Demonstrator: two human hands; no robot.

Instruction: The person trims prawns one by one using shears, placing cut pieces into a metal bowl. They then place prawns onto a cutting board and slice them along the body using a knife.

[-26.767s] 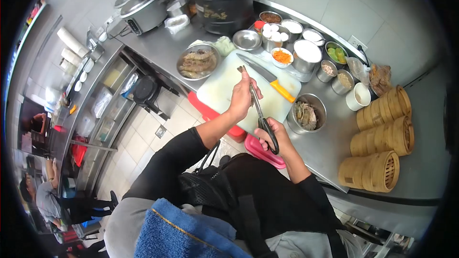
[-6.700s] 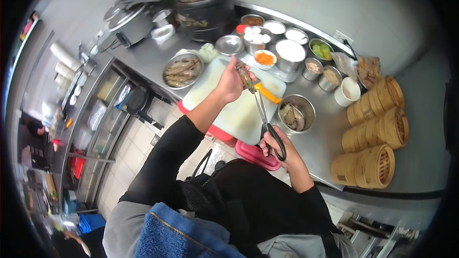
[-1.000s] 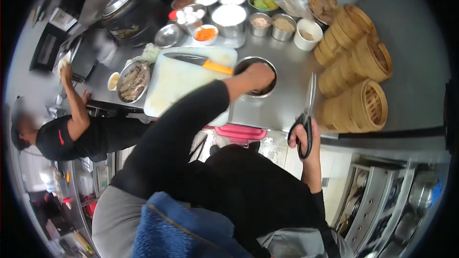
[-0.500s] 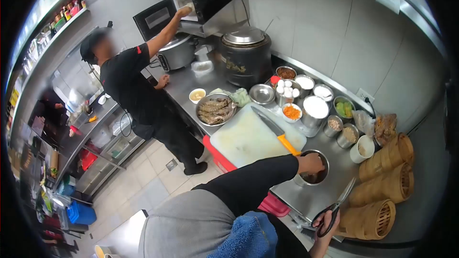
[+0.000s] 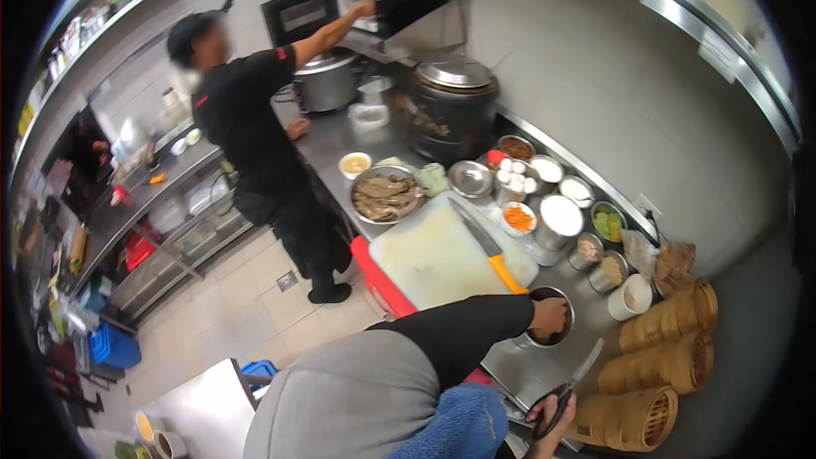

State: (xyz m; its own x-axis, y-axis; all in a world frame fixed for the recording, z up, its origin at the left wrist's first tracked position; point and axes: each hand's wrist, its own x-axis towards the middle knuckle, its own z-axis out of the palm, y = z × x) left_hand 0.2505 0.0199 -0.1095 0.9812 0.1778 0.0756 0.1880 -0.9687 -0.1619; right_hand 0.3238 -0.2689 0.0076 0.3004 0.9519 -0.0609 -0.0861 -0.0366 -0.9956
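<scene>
My left hand reaches down inside a round metal pot, its fingers bent and closed. Dark contents show at the pot's bottom, but what the fingertips hold is hidden. My right hand grips black-handled scissors by the loops, blades pointing up and away beside the pot. A white cutting board lies left of the pot, with a yellow-handled knife resting on it. Beyond the board sits a metal bowl of whole shrimp.
Bamboo steamers lie on their sides at right. Metal containers of eggs, carrot shreds and other ingredients line the wall. A large black pot stands farther back. Another person reaches into a microwave.
My view has shifted, so the counter sits differently in frame. My left hand stays in the pot; the scissors remain in my right hand. The other person's arm still reaches to the microwave.
</scene>
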